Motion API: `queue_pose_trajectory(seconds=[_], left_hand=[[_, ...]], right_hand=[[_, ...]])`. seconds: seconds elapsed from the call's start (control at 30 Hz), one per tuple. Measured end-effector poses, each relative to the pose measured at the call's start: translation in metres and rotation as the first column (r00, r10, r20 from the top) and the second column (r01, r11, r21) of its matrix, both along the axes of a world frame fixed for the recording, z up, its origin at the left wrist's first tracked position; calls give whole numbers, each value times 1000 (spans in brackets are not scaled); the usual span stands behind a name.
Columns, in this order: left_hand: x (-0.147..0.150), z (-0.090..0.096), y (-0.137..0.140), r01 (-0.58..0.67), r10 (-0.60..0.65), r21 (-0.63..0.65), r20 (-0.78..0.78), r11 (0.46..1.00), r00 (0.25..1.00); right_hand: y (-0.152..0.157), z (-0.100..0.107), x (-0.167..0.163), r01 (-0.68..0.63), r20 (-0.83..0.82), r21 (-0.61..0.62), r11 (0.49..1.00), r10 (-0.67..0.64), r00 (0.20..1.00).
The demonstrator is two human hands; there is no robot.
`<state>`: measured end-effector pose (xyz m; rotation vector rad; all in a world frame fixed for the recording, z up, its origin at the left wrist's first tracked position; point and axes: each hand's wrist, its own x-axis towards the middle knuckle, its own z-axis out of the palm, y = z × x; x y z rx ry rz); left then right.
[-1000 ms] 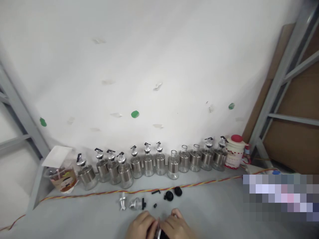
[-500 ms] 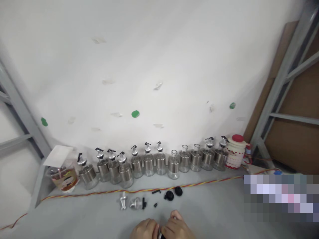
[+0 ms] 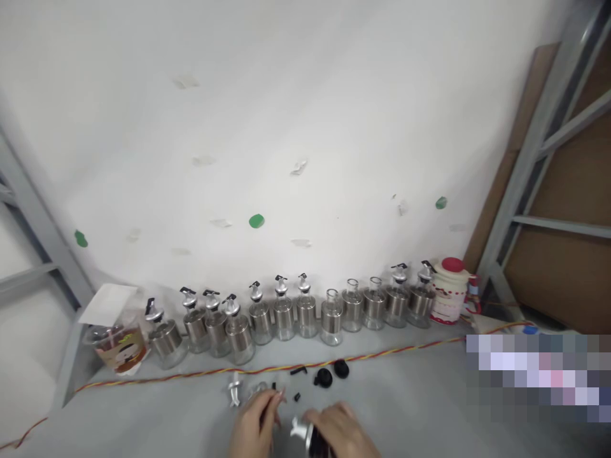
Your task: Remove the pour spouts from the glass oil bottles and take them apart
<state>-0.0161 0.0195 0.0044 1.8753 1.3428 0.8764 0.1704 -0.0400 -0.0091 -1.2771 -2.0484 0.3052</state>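
In the head view my right hand [image 3: 344, 432] is closed around a bottle pourer [image 3: 301, 430] with a silver spout and black parts, at the bottom edge. To its left, my left hand [image 3: 252, 425] is over the table with fingers half curled and thumb apart; I see nothing held in it. Its fingers partly cover a second silver pourer [image 3: 258, 387] with a black lever. Near it lies a silver spout piece [image 3: 234, 390]. Two round black caps [image 3: 324, 378], a thin black lever [image 3: 299, 370] and a small black piece [image 3: 296, 397] lie beyond my hands.
Glass bottles with metal bands [image 3: 283, 312] line the wall, most topped with pourers, a few open-necked. A drink cup [image 3: 119, 350] stands at left, a red-lidded jar [image 3: 449, 296] at right. A twisted red-yellow cord [image 3: 205, 372] crosses the table [image 3: 405, 401]. Metal frames flank both sides.
My hands were together over the pourer. Now they are apart: my left hand has moved left and forward over the loose pourer, while the held pourer shows more clearly in my right hand.
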Motion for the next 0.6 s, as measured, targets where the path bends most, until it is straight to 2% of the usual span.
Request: queue_pose_trajectory(seconds=[0.07, 0.13, 0.17, 0.23, 0.3, 0.4, 0.5, 0.6], left_hand=[[3, -6, 2, 4, 24, -179, 157, 984, 987], [7, -12, 2, 18, 75, -285, 311, 958, 947], [8, -13, 1, 19, 88, -278, 366, 960, 926], [9, -13, -1, 2, 57, -149, 388, 989, 920], [7, -9, -5, 26, -36, 41, 273, 999, 961], [4, -4, -10, 241, -240, 251, -36, 937, 970], [6, -2, -14, 386, -307, 328, -267, 862, 913], [9, -4, -16, 399, -266, 355, -367, 846, 891]], right_hand=[[4, 12, 6, 78, -223, -246, 966, -135, 965], [10, 19, 8, 47, -438, -434, 900, -256, 862], [13, 20, 8, -7, -526, -487, 873, -287, 801], [16, 23, 8, -143, -642, -534, 833, -290, 710], [16, 26, 7, -263, -701, -532, 805, -244, 670], [11, 31, 6, -430, -752, -506, 748, -139, 644], [8, 30, 6, -540, -789, -491, 683, -86, 609], [10, 23, 4, -535, -787, -505, 677, -108, 607]])
